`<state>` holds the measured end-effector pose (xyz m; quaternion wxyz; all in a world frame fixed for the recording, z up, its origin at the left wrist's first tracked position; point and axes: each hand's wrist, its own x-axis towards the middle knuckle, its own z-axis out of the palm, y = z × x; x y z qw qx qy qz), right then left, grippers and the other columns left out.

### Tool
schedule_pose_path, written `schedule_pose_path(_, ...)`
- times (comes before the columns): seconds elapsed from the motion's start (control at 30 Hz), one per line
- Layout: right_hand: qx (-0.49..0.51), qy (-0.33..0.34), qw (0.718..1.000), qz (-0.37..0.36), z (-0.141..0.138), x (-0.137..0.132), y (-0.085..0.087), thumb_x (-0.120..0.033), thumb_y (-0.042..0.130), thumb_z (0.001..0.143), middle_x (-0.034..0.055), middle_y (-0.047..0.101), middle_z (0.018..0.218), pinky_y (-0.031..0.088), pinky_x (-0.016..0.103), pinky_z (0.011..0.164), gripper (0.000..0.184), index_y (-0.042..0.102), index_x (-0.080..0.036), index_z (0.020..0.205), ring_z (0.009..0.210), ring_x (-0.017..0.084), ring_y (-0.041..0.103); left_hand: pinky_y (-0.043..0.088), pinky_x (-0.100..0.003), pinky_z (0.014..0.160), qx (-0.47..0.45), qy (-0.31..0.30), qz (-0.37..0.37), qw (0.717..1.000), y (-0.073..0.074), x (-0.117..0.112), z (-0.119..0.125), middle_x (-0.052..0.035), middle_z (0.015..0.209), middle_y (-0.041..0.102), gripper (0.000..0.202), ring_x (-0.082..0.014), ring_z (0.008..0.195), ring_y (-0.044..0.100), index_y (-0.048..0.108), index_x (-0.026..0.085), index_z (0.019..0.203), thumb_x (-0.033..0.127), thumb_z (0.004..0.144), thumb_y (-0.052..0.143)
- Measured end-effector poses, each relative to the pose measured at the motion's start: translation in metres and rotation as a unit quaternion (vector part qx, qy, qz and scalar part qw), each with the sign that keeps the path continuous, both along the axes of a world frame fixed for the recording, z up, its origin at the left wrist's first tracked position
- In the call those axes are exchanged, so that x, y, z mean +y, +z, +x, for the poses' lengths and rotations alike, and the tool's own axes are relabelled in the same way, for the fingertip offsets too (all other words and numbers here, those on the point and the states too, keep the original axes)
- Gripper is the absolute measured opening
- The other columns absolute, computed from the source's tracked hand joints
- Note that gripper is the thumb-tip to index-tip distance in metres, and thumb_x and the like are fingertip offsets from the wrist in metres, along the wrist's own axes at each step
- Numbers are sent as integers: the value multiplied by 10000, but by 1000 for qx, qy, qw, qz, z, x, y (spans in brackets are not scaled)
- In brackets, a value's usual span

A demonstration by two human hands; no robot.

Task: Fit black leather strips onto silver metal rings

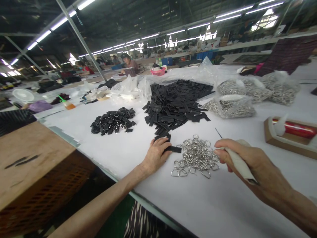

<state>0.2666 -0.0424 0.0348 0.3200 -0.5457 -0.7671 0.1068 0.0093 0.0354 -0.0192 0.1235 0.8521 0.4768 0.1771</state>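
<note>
My left hand point(156, 154) rests low over the white table, its fingers curled on short black strips point(176, 149); one strip sticks out to the right past the fingertips. In my right hand point(250, 158) is an awl point(239, 162) with a pale handle, its thin metal shaft pointing up and left, clear of the table. Between both hands lies a loose heap of silver D-rings point(195, 155). Beyond my left hand rises a large pile of black strips point(173, 102). Farther left is a smaller pile of black strips with rings fitted in them point(112, 121).
Clear bags of metal rings point(230, 107) stand at the back right. A cardboard box point(284, 140) with a red roll sits at the right edge. Crumpled plastic point(131, 87) lies behind the piles. An orange crate point(44, 198) under a board adjoins the table's left side. A person sits farther back.
</note>
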Motion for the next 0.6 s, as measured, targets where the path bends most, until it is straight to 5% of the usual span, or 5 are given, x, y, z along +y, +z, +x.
schedule_pose_path(0.3, 7, 12, 1000, -4, -5, -1, -7, -368, 420, 870, -29, 523, 513, 344, 224, 430, 205, 565, -223, 860, 463, 121, 483, 271, -469, 993, -223, 71, -46, 971, -2, -16, -3, -66, 1025, 643, 104, -245, 1092, 488, 676, 216, 762, 210, 756, 573)
schedule_pose_path(0.43, 51, 12, 999, 14, -12, -3, -7, -312, 435, 872, -45, 525, 497, 362, 217, 436, 149, 560, -233, 889, 472, 121, 501, 332, -357, 959, -352, 99, -107, 924, 14, -16, 5, -66, 1011, 647, 93, -223, 1086, 495, 678, 188, 703, 241, 733, 608)
schedule_pose_path(0.6, 95, 0, 994, 46, -20, -3, -10, -240, 524, 832, -35, 617, 625, 419, 215, 504, 30, 549, -243, 848, 569, 126, 567, 440, -257, 678, -460, 77, -309, 829, 40, -22, 21, -26, 716, 653, 145, -134, 675, 578, 655, 161, 691, 285, 744, 605)
